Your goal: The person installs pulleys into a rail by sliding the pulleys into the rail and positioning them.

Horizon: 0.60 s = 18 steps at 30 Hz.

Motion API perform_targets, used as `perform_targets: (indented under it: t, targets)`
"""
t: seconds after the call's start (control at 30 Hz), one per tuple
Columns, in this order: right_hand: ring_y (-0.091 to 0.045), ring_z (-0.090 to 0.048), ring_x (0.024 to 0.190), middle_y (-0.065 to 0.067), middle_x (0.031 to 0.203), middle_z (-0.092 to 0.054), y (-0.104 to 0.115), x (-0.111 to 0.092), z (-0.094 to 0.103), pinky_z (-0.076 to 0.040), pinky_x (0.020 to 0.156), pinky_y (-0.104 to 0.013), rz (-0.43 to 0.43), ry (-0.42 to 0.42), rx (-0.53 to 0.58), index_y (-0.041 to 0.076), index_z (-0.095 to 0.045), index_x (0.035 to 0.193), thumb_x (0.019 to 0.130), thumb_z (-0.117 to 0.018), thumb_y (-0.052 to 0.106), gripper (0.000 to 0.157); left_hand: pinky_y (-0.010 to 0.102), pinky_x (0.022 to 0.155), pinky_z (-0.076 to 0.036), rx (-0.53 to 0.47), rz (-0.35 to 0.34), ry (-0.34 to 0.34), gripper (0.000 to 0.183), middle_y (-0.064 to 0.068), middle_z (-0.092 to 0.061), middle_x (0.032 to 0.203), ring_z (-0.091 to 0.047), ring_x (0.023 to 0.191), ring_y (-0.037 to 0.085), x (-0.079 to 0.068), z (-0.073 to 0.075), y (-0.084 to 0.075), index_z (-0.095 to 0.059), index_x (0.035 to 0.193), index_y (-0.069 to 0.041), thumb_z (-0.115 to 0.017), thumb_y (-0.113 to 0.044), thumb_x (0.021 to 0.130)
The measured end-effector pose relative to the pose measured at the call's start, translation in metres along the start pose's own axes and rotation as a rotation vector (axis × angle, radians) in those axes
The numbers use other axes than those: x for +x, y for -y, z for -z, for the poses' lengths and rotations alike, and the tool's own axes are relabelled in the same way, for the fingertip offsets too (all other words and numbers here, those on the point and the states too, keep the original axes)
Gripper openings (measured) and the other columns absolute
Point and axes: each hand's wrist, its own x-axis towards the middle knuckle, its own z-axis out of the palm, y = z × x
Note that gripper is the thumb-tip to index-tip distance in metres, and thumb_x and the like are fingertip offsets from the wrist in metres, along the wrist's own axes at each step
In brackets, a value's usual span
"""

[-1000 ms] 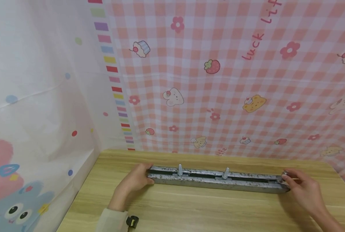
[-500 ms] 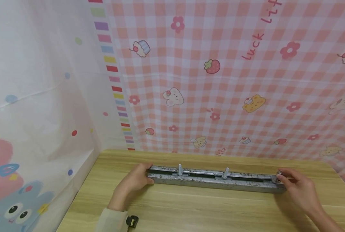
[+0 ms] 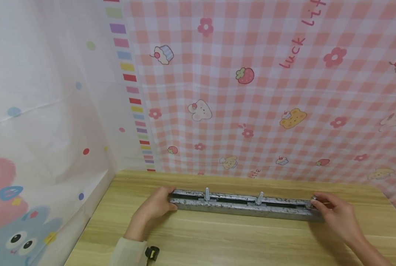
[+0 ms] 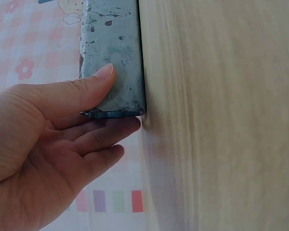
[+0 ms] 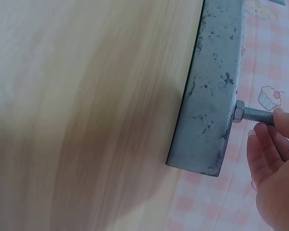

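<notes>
A slotted grey steel channel [image 3: 234, 210], scuffed and speckled, lies across the wooden table. My left hand [image 3: 156, 204] grips its left end. In the left wrist view, the thumb presses the side face and the fingers [image 4: 98, 137] sit by the cut end. Near the right end, my right hand [image 3: 341, 218] pinches the top of an upright threaded bolt [image 5: 258, 115] between thumb and fingers. A hex nut [image 5: 238, 111] sits at the foot of that bolt, against the channel. Two more bolts, a left one [image 3: 207, 194] and a middle one [image 3: 259, 198], stand up from the slot.
A pink checked cloth [image 3: 218, 88] hangs behind the table [image 3: 238, 244], and a white printed sheet [image 3: 51, 129] hangs at the left. A small black object [image 3: 152, 253] is next to the left sleeve [image 3: 128, 253].
My right hand has slid left along the channel with the pinched bolt, away from the right end. The left hand and the other two bolts have stayed in place.
</notes>
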Motion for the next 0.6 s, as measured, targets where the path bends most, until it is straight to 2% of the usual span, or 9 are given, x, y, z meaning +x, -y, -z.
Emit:
perform_targets:
  t: [0.1,0.27,0.43,0.6]
  targets:
    - [0.016,-0.059,0.080,-0.004,0.089,-0.075,0.0023,0.0004,-0.0019,-0.051,0.060,-0.008,-0.004,0.011,0.004,-0.003,-0.076,0.108,0.086,-0.078,-0.011,0.023,0.053,0.111,-0.049,0.001,0.001,0.000,0.058,0.023,-0.066,0.135,-0.058,0.131,0.039,0.0004,-0.0005,0.0006,-0.063,0.135,0.011,-0.086,0.003,0.082]
    - [0.014,-0.060,0.079,-0.006,0.089,-0.075,0.0053,0.0014,-0.0044,-0.051,0.061,-0.008,-0.004,0.018,0.003,-0.003,-0.076,0.109,0.086,-0.079,-0.010,0.024,0.055,0.112,-0.047,0.004,0.003,0.004,0.061,0.026,-0.063,0.139,-0.055,0.135,0.042,0.0000,0.0002,0.0002,-0.060,0.137,0.013,-0.086,0.003,0.082]
    - [0.013,-0.060,0.079,-0.017,0.091,-0.074,0.0071,0.0014,-0.0070,-0.051,0.063,-0.007,0.010,0.026,0.007,-0.004,-0.076,0.108,0.086,-0.079,-0.010,0.024,0.056,0.112,-0.047,0.001,0.007,0.005,0.062,0.027,-0.062,0.140,-0.054,0.135,0.043,-0.0007,0.0010,-0.0009,-0.060,0.137,0.014,-0.085,0.004,0.082]
    - [0.012,-0.060,0.079,-0.019,0.092,-0.074,0.0079,0.0019,-0.0087,-0.051,0.061,-0.007,0.003,0.034,-0.001,-0.004,-0.075,0.109,0.086,-0.078,-0.010,0.023,0.055,0.113,-0.046,-0.002,0.014,0.005,0.062,0.028,-0.061,0.141,-0.054,0.136,0.043,-0.0012,0.0011,-0.0022,-0.059,0.138,0.014,-0.085,0.004,0.083]
